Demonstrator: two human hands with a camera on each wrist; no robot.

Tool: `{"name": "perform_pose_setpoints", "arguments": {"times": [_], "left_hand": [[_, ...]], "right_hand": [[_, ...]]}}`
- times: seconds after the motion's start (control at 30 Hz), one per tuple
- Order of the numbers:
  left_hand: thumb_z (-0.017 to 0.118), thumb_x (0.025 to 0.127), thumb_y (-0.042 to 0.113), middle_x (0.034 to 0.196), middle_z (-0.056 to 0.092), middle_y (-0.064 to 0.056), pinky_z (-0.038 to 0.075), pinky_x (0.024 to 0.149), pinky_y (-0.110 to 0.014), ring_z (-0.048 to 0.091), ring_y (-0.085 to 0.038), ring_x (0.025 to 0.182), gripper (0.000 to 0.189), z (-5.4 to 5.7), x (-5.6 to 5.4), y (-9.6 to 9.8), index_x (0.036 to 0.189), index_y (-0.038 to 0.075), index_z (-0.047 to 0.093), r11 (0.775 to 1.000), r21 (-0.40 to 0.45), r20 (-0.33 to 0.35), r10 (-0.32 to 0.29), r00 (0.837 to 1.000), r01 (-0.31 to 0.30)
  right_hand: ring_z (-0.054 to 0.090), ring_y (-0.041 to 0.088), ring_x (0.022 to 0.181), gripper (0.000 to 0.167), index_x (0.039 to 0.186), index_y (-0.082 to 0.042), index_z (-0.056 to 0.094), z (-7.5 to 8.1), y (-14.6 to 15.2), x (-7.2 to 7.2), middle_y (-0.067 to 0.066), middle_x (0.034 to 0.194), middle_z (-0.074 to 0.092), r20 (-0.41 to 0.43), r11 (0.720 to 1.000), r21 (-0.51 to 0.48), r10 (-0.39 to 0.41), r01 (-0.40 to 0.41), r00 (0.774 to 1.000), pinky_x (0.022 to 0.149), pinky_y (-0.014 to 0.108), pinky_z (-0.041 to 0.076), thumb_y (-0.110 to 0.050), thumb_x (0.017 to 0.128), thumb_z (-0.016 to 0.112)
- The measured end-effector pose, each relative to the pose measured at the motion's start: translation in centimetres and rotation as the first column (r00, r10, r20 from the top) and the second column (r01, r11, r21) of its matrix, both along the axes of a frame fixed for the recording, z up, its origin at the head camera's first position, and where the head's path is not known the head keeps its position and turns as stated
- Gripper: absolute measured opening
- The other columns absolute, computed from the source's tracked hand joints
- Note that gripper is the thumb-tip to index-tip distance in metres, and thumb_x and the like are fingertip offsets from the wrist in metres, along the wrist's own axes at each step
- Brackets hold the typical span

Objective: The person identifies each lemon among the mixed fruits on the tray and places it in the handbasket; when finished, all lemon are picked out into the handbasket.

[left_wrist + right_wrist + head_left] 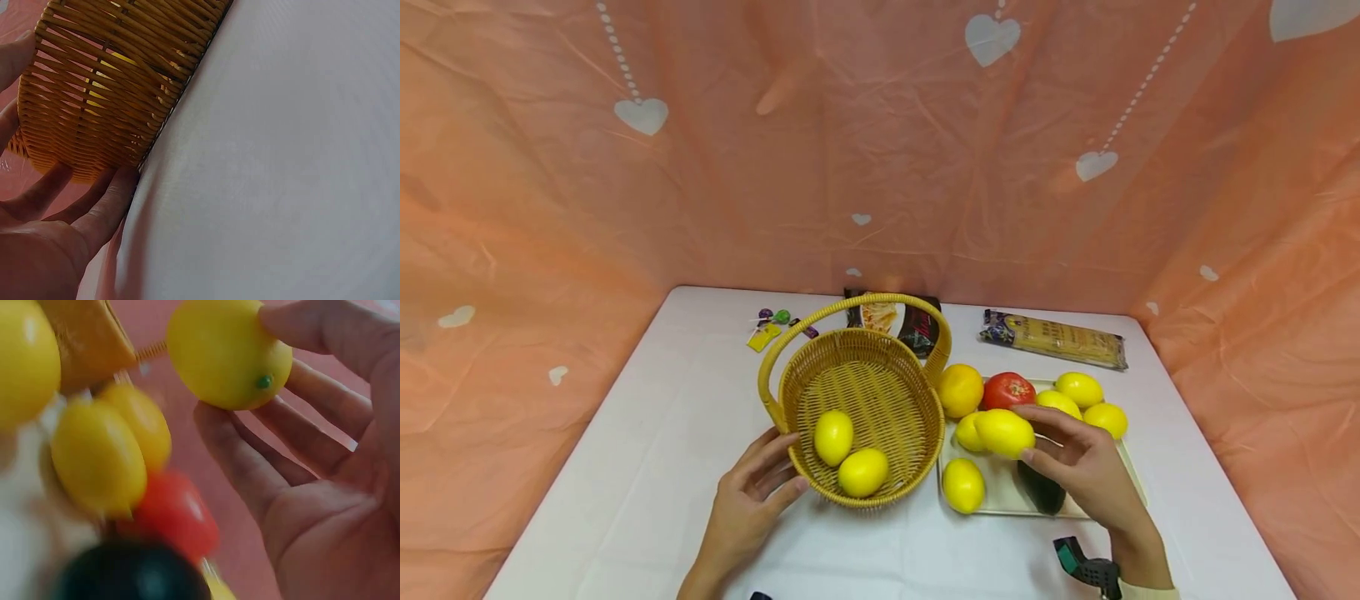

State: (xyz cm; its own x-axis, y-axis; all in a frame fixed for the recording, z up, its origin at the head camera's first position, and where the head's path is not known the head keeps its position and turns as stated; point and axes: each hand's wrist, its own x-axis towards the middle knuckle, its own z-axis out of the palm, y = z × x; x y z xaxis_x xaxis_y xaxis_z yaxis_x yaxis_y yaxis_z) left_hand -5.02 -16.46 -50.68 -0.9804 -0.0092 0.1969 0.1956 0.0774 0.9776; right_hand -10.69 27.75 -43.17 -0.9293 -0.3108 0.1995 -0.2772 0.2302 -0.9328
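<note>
My right hand (1086,462) pinches a yellow lemon (1004,433) between thumb and fingers, above a pale tray (1000,504). In the right wrist view the held lemon (228,353) shows a small green spot at its end. A round woven basket (880,375) with a tall handle stands left of the tray. Inside it lie two lemons, one farther back (833,437) and one nearer (863,472). My left hand (748,500) touches the basket's near left side. From the left wrist, extended fingers (103,209) rest against the outside of its woven wall (112,87).
The tray bears several more lemons (963,485), an orange (960,390), a red tomato-like item (1009,390) and a dark green item (1041,487) partly hidden by my hand. Behind are a black packet (917,329), a noodle-like pack (1052,337) and small sweets (765,335).
</note>
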Motion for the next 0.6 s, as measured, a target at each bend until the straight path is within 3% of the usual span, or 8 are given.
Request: {"name": "perform_pose_setpoints", "arguments": {"times": [0.23,0.4,0.6], "left_hand": [[0.081,0.094,-0.008,0.166,0.036,-0.036,0.063,0.108,-0.026,0.067,-0.009,0.133,0.055,0.2,0.1,0.2,0.146,-0.008,0.063,1.000,0.005,0.001,0.009,1.000,-0.009],[0.081,0.093,-0.009,0.167,0.036,-0.034,0.063,0.108,-0.027,0.067,-0.011,0.134,0.056,0.1,0.0,0.1,0.146,-0.009,0.063,1.000,0.003,0.016,0.006,1.000,-0.006],[0.082,0.093,-0.008,0.167,0.037,-0.033,0.063,0.108,-0.026,0.067,-0.010,0.133,0.057,-0.1,-0.1,0.0,0.147,-0.009,0.062,1.000,0.000,0.024,0.005,1.000,-0.005]], "right_hand": [[0.073,0.016,0.123,0.044,0.143,-0.005,0.070,0.4,-4.4,-1.7,0.010,0.141,0.073,0.010,0.963,0.068,0.262,-0.262,0.965,0.107,0.027,0.065,0.001,0.100,0.076],[0.072,0.016,0.125,0.040,0.139,-0.014,0.074,0.9,-7.2,-2.1,0.008,0.140,0.074,0.032,0.923,0.153,0.352,-0.352,0.936,0.107,0.032,0.066,-0.009,0.100,0.081],[0.069,0.015,0.127,0.037,0.140,-0.017,0.074,1.0,-10.5,-2.5,0.004,0.141,0.074,0.026,0.855,0.249,0.464,-0.455,0.886,0.106,0.034,0.067,-0.017,0.103,0.079]]}}
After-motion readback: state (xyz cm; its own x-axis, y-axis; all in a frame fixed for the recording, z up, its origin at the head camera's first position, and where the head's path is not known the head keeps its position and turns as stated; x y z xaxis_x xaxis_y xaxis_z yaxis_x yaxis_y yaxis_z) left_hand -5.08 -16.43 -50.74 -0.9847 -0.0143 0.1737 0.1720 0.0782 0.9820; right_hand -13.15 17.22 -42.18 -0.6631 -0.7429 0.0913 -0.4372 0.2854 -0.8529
